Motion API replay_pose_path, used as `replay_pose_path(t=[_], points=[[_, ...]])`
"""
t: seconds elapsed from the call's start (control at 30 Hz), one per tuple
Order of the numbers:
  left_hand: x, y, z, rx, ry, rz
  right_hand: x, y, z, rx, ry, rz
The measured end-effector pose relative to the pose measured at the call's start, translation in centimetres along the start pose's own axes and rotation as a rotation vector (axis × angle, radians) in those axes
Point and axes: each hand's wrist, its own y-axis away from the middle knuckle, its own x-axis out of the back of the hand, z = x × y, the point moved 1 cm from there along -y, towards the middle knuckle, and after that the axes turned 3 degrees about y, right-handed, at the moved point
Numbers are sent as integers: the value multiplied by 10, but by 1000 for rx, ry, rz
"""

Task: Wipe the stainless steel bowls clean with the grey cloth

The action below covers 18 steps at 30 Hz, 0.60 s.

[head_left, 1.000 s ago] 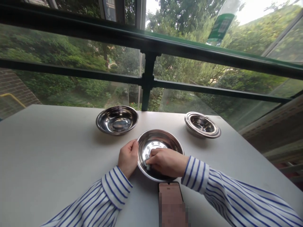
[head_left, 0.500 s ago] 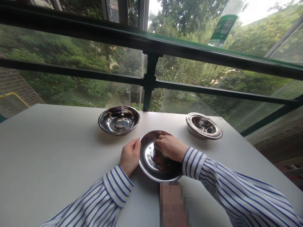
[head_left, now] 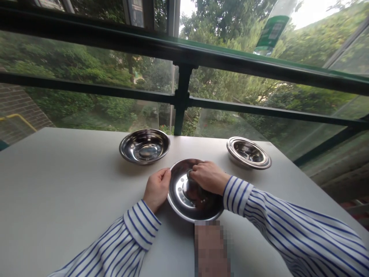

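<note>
A shiny steel bowl [head_left: 184,200] sits on the white table [head_left: 63,184] right in front of me. My left hand [head_left: 156,188] grips the bowl's left rim, fingers curled over the edge. Inside the bowl, toward its far side, my right hand [head_left: 208,177] is closed with the fingertips pinched on something I cannot make out. Both arms wear blue-and-white striped sleeves.
A second steel bowl [head_left: 144,146] stands at the back centre-left, and a stack of steel bowls [head_left: 248,152] at the back right. A phone [head_left: 211,246], blurred, lies at the near edge. A dark window railing [head_left: 181,96] runs behind the table.
My right hand has moved from the bowl's near middle to its far side, still closed. The left hand has stayed on the rim.
</note>
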Motion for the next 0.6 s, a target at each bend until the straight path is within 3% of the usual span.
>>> replay_pose_path(t=[0.2,0.33,0.47,0.6], points=[[-1,1,-1,12,-11,34,7,29,1,81,-18,-140],[-3,0,0,19,-8,32,8,38,-10,231,-206,-188],[-3,-2,0,29,0,4,1,26,-28,314,-348,-66],[-2,-3,1,36,11,-48,-7,8,-37,203,-256,53]])
